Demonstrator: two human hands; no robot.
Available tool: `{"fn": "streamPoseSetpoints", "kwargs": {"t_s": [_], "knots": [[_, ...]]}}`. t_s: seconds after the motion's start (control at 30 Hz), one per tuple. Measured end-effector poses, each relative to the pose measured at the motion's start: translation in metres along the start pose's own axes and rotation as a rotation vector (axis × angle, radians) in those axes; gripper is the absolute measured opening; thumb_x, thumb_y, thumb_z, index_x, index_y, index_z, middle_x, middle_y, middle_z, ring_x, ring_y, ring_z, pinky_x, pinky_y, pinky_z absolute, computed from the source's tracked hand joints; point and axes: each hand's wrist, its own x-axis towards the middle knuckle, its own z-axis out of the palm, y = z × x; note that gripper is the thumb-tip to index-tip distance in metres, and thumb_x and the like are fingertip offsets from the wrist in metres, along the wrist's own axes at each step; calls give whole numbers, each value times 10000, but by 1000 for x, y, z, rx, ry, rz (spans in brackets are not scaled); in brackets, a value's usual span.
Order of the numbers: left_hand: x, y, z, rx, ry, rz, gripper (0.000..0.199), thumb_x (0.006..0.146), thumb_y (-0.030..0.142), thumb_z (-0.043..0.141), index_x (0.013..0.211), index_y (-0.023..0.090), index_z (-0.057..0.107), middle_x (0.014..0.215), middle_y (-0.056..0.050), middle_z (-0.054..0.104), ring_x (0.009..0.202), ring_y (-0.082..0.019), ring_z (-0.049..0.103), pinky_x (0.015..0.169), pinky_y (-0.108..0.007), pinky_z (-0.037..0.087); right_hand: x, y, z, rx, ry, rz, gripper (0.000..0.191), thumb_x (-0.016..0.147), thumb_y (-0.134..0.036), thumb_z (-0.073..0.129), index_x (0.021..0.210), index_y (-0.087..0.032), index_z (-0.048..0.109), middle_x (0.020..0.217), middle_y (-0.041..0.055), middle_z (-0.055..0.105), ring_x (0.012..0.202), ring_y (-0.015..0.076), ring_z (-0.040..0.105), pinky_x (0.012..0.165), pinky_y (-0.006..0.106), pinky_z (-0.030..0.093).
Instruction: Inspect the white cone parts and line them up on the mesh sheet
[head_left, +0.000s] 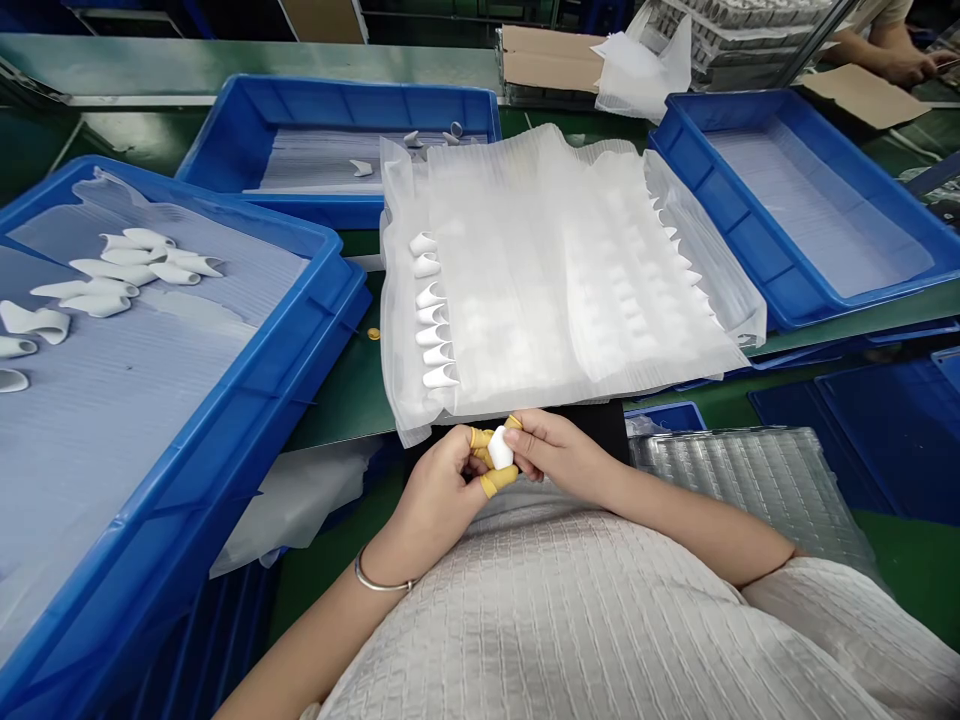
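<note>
A small white curved part (501, 448) is pinched between both hands, close to the body. My left hand (450, 480), with yellow finger covers on several fingertips, grips it from the left. On its right side, my right hand (559, 450) holds it between thumb and fingers, one of them with a yellow cover. Just beyond the hands lies a stack of translucent white sheets (510, 270). White parts (437, 335) stand in a row along its left side, and more tips show at its right side. Other white parts (127, 260) lie in the left blue tray (300, 330).
Behind the sheets is a blue tray (360, 100) with a few white pieces. Another blue tray (780, 200), lined with sheets, sits at the right. A clear plastic tray (750, 480) lies below. Another person's hands (911, 62) show at the top right.
</note>
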Motion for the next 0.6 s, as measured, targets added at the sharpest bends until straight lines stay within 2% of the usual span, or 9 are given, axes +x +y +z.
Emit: {"fn": "streamPoseSetpoints", "kwargs": {"t_s": [0.13, 0.23, 0.3, 0.4, 0.43, 0.5, 0.6], "knots": [[-2, 1, 0, 12, -14, 0, 226, 794, 374, 707, 865, 202, 580, 814, 2, 649, 704, -155, 605, 621, -284, 488, 0, -2, 0, -21, -4, -4, 409, 953, -533, 485, 716, -201, 448, 592, -40, 476, 540, 112, 427, 540, 248, 368], [-7, 6, -7, 62, -31, 59, 181, 801, 323, 695, 854, 199, 574, 768, 10, 610, 679, -148, 571, 604, -277, 466, -7, -12, 2, -167, 7, -51, 388, 959, -488, 503, 710, -195, 452, 620, -31, 469, 566, 115, 417, 544, 250, 347], [-12, 10, -15, 44, -60, 122, 208, 814, 306, 684, 968, 208, 585, 759, 18, 598, 667, -143, 557, 610, -275, 468, -14, -29, 3, -275, -13, -98, 369, 958, -456, 527, 707, -189, 479, 649, -20, 471, 590, 118, 416, 548, 253, 335], [-22, 11, -32, -22, -46, 208, 410, 826, 308, 682, 1204, 252, 535, 845, 7, 629, 690, -143, 570, 661, -286, 500, -17, -69, -4, -294, -76, -113, 341, 954, -453, 546, 735, -192, 539, 645, -9, 496, 583, 126, 441, 538, 259, 345], [-26, 9, -38, -30, -22, 228, 423, 828, 305, 677, 1223, 264, 531, 882, -3, 637, 702, -145, 577, 678, -292, 510, -11, -85, -8, -286, -77, -122, 328, 950, -455, 555, 749, -195, 556, 637, -5, 512, 575, 129, 456, 536, 262, 355], [-33, 5, -51, -20, 29, 234, 322, 840, 282, 645, 1153, 272, 574, 915, -15, 638, 717, -149, 584, 690, -296, 521, 15, -119, -18, -305, -22, -180, 297, 928, -443, 596, 759, -199, 578, 643, 6, 553, 575, 134, 491, 544, 264, 382], [-45, -4, -68, 25, 97, 195, 128, 855, 264, 591, 979, 265, 623, 866, -18, 632, 708, -160, 587, 664, -288, 527, 90, -162, -32, -299, 119, -230, 241, 889, -385, 652, 757, -194, 589, 728, 21, 614, 633, 132, 564, 549, 239, 412]]}}
